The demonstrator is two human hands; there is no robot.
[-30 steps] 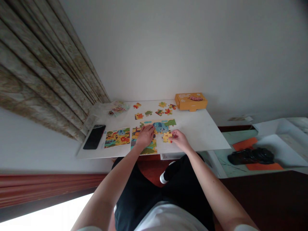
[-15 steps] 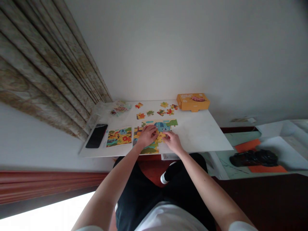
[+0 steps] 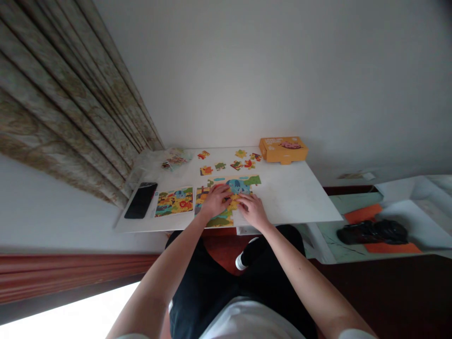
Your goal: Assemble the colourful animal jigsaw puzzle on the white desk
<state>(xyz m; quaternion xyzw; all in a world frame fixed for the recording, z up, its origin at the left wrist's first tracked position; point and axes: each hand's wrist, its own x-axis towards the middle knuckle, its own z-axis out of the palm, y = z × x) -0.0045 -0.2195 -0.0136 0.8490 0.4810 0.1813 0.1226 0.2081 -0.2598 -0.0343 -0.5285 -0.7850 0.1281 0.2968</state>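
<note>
A partly joined jigsaw puzzle lies at the table's front, with a blue elephant, green ground and yellow parts showing. My left hand rests over its middle, fingers stretched out and lying on the joined pieces. Close beside it, my right hand has its fingertips bent together on a yellow puzzle piece at the puzzle's right side. Both hands hide part of the picture. To the left lies a printed picture card with an elephant and a lion.
Several loose puzzle pieces lie behind the puzzle. An orange box stands at the back right of the white table. At the left are a black phone and a clear plastic bag. A wall rises behind.
My right hand has shifted slightly left, and its fingers lie flatter over the puzzle's right side. My left hand stays nearly in place.
</note>
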